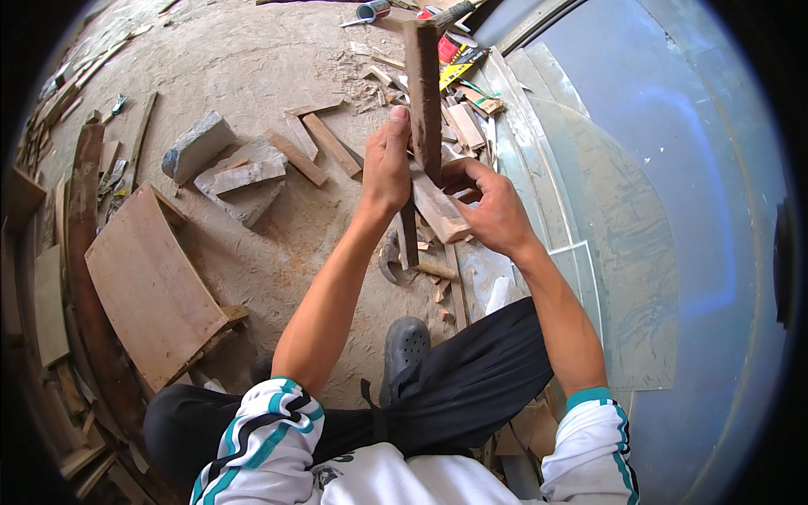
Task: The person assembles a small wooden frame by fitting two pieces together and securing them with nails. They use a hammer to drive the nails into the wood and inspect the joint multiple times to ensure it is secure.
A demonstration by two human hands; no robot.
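The left hand (pixel 386 164) grips a long dark wooden slat (pixel 423 93) pointing to 12 o'clock; the right hand (pixel 492 210) clasps a short pale wooden block (pixel 441 212) touching its base.

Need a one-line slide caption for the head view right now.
Left hand grips an upright dark wooden strip; right hand holds a paler wood block against it.

Bright daylight, soft shadows, sharp centre; fisheye bends edges, black vignette corners, bluish glare right.

You hold a long dark brown wooden strip (pixel 423 97) upright, its flat face toward you. A shorter, paler wooden block (pixel 439 209) lies tilted across its lower end, touching it.
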